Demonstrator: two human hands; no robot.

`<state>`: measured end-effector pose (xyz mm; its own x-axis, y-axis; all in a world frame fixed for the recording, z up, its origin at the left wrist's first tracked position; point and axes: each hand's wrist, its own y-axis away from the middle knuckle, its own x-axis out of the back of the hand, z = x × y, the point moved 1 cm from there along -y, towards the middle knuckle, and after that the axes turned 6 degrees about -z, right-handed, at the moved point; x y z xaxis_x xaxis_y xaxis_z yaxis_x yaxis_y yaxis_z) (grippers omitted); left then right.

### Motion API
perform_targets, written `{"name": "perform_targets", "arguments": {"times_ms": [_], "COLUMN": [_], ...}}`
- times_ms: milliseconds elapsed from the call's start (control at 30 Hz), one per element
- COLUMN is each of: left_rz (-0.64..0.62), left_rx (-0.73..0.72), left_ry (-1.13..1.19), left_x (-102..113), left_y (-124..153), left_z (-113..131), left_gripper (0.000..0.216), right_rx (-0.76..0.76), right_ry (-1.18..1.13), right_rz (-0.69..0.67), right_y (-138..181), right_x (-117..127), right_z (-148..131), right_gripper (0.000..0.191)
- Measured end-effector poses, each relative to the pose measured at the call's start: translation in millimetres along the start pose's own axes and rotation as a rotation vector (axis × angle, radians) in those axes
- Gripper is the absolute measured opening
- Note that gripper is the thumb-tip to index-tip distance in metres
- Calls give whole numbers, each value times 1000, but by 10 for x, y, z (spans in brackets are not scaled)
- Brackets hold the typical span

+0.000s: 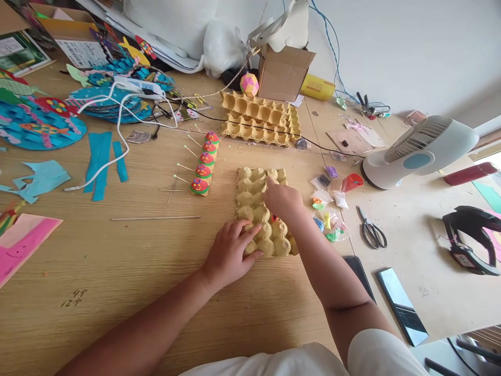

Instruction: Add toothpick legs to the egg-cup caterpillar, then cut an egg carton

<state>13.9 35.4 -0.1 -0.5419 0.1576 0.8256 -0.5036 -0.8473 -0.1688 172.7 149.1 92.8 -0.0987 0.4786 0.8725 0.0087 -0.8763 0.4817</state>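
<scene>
A yellow egg carton piece point(252, 193), bumps up, lies on the wooden table point(117, 271) in front of me. My left hand point(230, 253) rests on its near left corner, fingers spread and pressing on the bumps. Over the carton's middle right, my right hand point(282, 201) is closed with fingers curled; a small red-orange bit shows under it, and I cannot make out what it is. Left of the carton stands a row of red and green painted carton cups point(204, 164) with pins sticking out.
A stack of egg cartons point(260, 117) and a cardboard box point(284, 73) sit behind. Scissors point(371, 230), small bags of coloured clay point(326, 209), a white fan point(418, 151) and two phones point(401, 305) lie right. Blue paper crafts point(39, 125), a white cable and a thin stick point(154, 218) lie left.
</scene>
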Motion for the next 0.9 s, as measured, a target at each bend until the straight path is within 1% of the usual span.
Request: {"name": "perform_targets", "arguments": {"times_ms": [167, 433, 533, 667, 900], "left_rz": [-19, -21, -25, -15, 2], "left_rx": [7, 11, 11, 12, -1], "left_ry": [-3, -9, -12, -17, -10], "left_x": [9, 13, 11, 4, -11], "left_y": [-1, 2, -1, -7, -10], "left_z": [7, 16, 17, 13, 1], "left_gripper": [57, 57, 57, 56, 56], "right_rx": [-10, 12, 4, 2, 30], "right_ry": [0, 23, 25, 10, 2], "right_rz": [-2, -33, -46, -33, -3], "right_y": [-74, -124, -130, -168, -60], "right_x": [-51, 0, 0, 7, -11], "right_z": [3, 52, 26, -22, 58], "right_gripper": [61, 63, 66, 63, 56]}}
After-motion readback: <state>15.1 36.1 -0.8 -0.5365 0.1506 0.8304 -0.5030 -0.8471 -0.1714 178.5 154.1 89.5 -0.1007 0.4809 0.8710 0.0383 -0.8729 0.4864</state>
